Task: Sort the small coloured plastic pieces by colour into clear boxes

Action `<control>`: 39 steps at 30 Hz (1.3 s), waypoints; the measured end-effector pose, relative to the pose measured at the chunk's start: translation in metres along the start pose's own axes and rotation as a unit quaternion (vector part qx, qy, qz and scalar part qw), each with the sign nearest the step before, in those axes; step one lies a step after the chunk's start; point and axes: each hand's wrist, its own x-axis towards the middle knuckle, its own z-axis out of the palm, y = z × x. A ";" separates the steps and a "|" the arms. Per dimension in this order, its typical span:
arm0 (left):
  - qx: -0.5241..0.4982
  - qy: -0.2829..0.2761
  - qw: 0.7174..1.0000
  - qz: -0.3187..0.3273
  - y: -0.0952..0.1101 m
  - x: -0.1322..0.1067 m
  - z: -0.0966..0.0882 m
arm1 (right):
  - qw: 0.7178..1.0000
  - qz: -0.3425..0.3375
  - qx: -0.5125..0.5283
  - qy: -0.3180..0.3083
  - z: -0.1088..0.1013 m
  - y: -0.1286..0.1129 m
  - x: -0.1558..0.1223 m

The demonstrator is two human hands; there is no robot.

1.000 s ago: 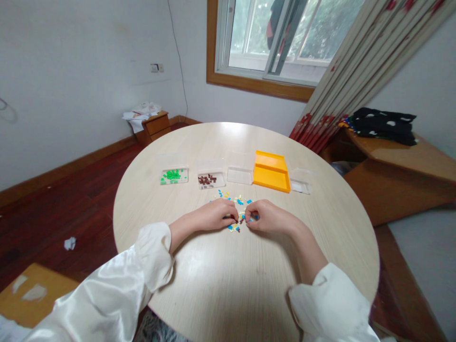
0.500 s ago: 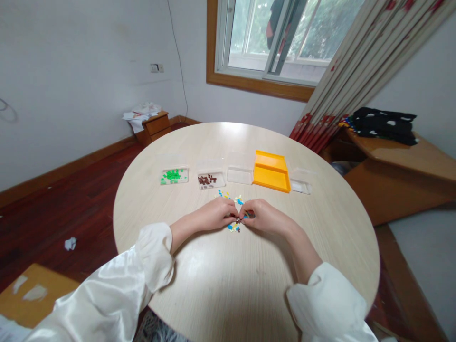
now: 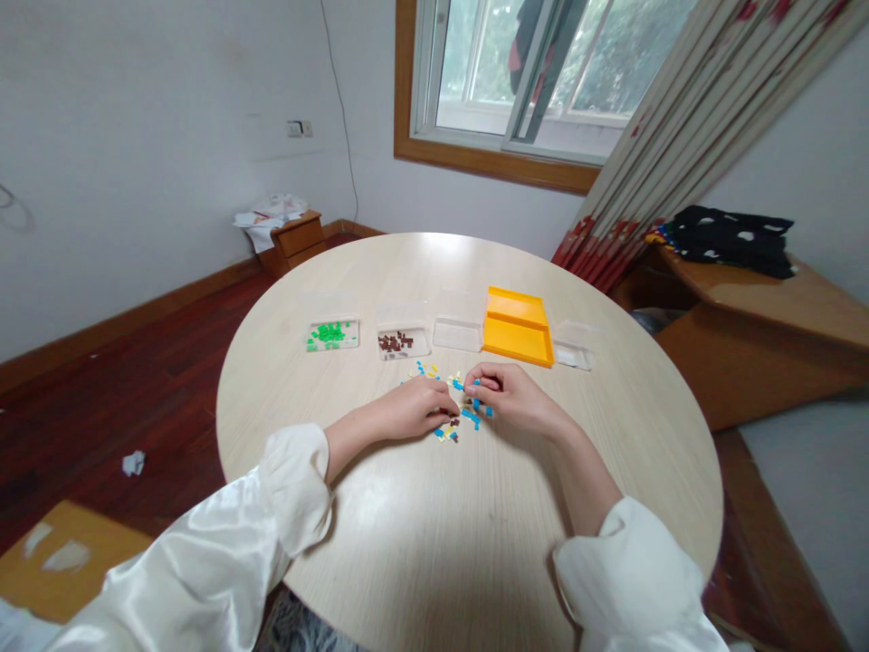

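Observation:
Small blue, yellow and brown toy building-block pieces lie in a loose pile mid-table, with a blue cluster (image 3: pixel 471 417) between and below my hands. My left hand (image 3: pixel 422 405) rests at the pile's left side, fingers curled down together over the pieces; what they grip, if anything, is hidden. Slightly raised over the right side of the pile, my right hand (image 3: pixel 508 391) has thumb and fingertips pinched together. Whatever is in that pinch is too small to name. A few brown pieces (image 3: pixel 454 423) show just below the left fingertips.
Along the far side stand a clear box of green pieces (image 3: pixel 330 333), another of brown pieces (image 3: pixel 396 342), a clear box (image 3: pixel 457 335), an open yellow case (image 3: pixel 518 328) and a small clear box (image 3: pixel 572 355). The round table's edge (image 3: pixel 218 398) curves around them.
My right hand has moved up and slightly right, away from my left fingertips, uncovering blue pieces beneath it. The left hand has barely moved.

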 end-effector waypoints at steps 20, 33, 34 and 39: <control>0.000 -0.013 1.000 -0.028 0.005 -0.001 -0.005 | 0.993 -0.003 0.079 0.086 0.005 0.000 0.005; -0.001 -0.029 0.998 -0.055 0.005 0.000 -0.007 | 0.991 -0.007 0.095 0.098 0.007 0.002 0.006; 0.000 -0.030 0.998 -0.053 0.005 0.000 -0.007 | 0.991 -0.006 0.094 0.098 0.007 0.002 0.006; 0.005 -0.034 0.999 -0.036 0.004 0.000 -0.005 | 0.991 0.001 0.096 0.095 0.007 0.001 0.005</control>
